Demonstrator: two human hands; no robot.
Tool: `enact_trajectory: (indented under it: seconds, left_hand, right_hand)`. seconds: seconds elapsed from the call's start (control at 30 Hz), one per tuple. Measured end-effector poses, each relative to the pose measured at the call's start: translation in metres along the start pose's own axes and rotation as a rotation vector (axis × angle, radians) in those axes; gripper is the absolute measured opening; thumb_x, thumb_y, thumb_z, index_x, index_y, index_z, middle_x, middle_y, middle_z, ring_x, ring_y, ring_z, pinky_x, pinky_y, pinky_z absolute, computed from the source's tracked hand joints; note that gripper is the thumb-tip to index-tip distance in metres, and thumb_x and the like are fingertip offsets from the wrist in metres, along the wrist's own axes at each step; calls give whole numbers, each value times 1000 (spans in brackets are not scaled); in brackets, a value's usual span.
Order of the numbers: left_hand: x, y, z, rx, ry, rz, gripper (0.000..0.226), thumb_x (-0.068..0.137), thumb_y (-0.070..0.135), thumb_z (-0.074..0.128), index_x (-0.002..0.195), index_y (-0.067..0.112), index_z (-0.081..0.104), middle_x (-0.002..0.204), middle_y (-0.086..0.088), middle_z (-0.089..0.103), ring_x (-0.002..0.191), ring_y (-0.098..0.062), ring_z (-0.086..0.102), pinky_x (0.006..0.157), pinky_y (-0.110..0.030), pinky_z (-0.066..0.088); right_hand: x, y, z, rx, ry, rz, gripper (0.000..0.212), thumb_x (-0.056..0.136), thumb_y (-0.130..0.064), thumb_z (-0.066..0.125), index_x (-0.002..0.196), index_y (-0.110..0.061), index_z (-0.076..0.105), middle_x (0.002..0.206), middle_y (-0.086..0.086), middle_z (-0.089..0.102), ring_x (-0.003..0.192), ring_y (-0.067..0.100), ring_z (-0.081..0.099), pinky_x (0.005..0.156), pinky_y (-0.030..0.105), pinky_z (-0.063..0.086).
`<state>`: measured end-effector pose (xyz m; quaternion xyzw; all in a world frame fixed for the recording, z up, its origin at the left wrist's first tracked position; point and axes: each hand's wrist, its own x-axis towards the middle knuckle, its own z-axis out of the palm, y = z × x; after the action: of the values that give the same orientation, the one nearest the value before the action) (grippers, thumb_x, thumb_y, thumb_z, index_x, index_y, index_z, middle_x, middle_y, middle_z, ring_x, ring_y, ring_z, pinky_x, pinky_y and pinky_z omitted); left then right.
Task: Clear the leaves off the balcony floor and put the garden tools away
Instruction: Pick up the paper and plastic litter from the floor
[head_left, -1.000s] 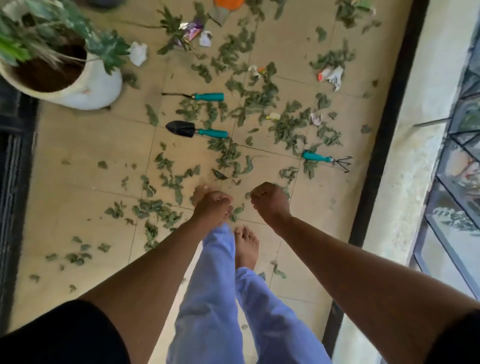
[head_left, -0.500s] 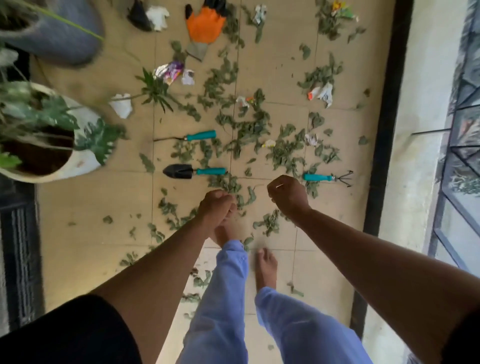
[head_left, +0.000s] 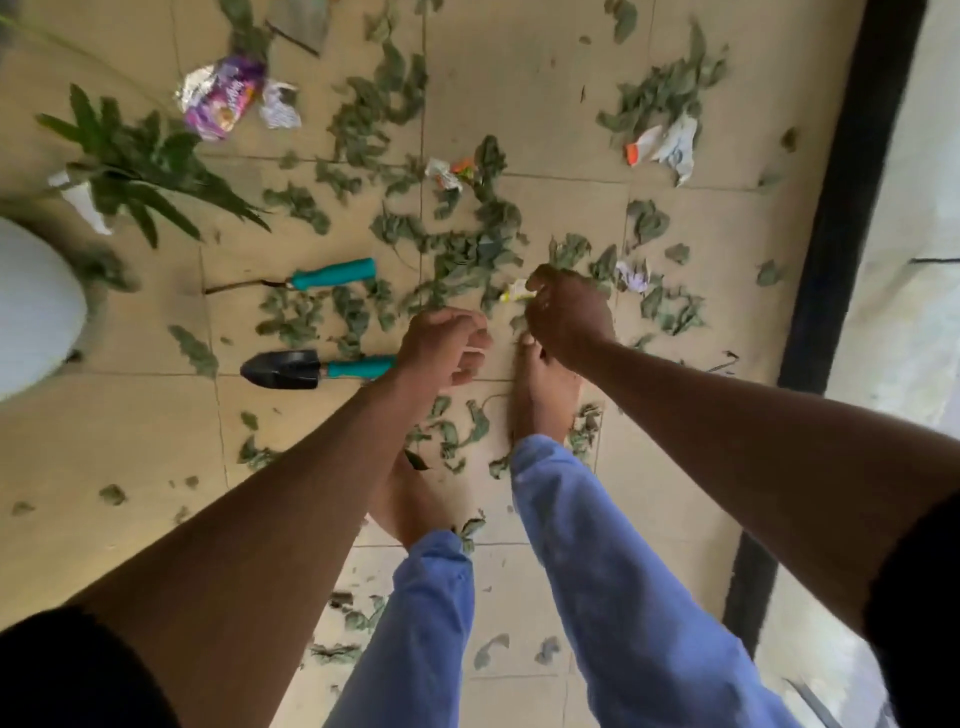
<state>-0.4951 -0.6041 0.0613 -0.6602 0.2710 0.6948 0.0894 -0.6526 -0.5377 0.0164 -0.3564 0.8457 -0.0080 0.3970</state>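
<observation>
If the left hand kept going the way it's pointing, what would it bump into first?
Probably the leaves scattered on the floor just beyond the left hand. Its curled fingers point forward and slightly right, past the trowel handle beside it. From one overhead view I cannot tell how high it is.

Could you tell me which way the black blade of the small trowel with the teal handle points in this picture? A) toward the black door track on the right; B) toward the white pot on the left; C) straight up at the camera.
B: the trowel lies flat on the tiled floor, blade end toward the white pot, with its teal handle running right toward the left hand.
</observation>
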Motion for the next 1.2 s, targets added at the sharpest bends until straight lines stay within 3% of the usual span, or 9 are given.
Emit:
enact_trajectory:
  seconds: [0.13, 0.23, 0.4, 0.63, 0.73, 0.83, 0.97, 1.1, 1.2]
  left_hand:
    - [45, -10, 6, -44, 17, -63, 17, 104, 18, 50, 100, 18, 67, 95, -5, 71, 72, -17, 60, 62, -24, 49]
    - [62, -15, 5, -61, 15, -75, 19, 105, 21, 50, 112, 18, 67, 102, -6, 73, 82, -20, 63, 71, -27, 51]
    - [61, -17, 0, -52, -48, -91, 19, 106, 26, 50, 109, 22, 68, 114, -6, 76, 106, -28, 71, 91, -41, 57]
    - [50, 5, 6, -137, -67, -88, 26, 104, 31, 54, 124, 19, 65, 122, -7, 72, 107, -26, 71, 93, -41, 59]
    - [52, 16, 20, -209, -144, -46, 31, 105, 36, 54, 132, 22, 60, 128, -5, 67, 112, -27, 70, 98, -45, 58]
    - [55, 25, 36, -237, -214, 5, 20, 105, 26, 57, 120, 16, 64, 111, -8, 69, 97, -29, 74, 87, -44, 63]
    - [68, 25, 52, -171, -94, 41, 17, 104, 2, 48, 105, 6, 64, 97, -18, 68, 76, -30, 73, 74, -38, 65]
    - [78, 13, 58, -99, -6, 25, 23, 102, -4, 43, 111, 0, 64, 103, -22, 68, 74, -29, 70, 56, -28, 61]
    - [81, 5, 61, -98, -3, 9, 19, 103, -2, 48, 110, 2, 64, 104, -22, 68, 70, -25, 69, 55, -25, 58]
  right_hand:
    - [45, 15, 32, -157, -25, -124, 42, 88, -15, 65, 126, -30, 59, 123, 4, 59, 99, 29, 65, 70, 31, 45]
    - [59, 17, 47, -222, -66, -172, 48, 85, -10, 66, 127, -31, 55, 125, 4, 52, 95, 31, 64, 67, 34, 49]
    - [64, 16, 44, -226, -42, -173, 36, 89, -7, 65, 118, -27, 61, 121, 4, 54, 94, 29, 63, 66, 33, 46]
    - [57, 6, 6, 273, -19, 6, 25, 87, -12, 67, 106, -27, 75, 103, -7, 74, 97, 13, 68, 78, 23, 49]
    - [45, 0, -8, 546, -112, 3, 26, 81, -13, 79, 95, -32, 66, 87, -6, 73, 81, 12, 70, 65, 23, 49]
    - [40, 1, -11, 612, -151, -20, 30, 76, -7, 79, 84, -30, 62, 78, -3, 73, 67, 7, 67, 59, 26, 52]
    - [42, 17, -13, 531, -146, -33, 33, 74, 4, 65, 84, -27, 71, 84, -12, 71, 81, 6, 68, 69, 23, 52]
    - [49, 65, -21, 181, 28, 47, 45, 73, 5, 54, 101, -26, 70, 105, -10, 68, 95, 7, 63, 71, 18, 47]
    - [61, 109, -27, -123, 179, 136, 49, 79, 0, 62, 121, -26, 56, 121, 3, 53, 100, 17, 51, 72, 34, 52]
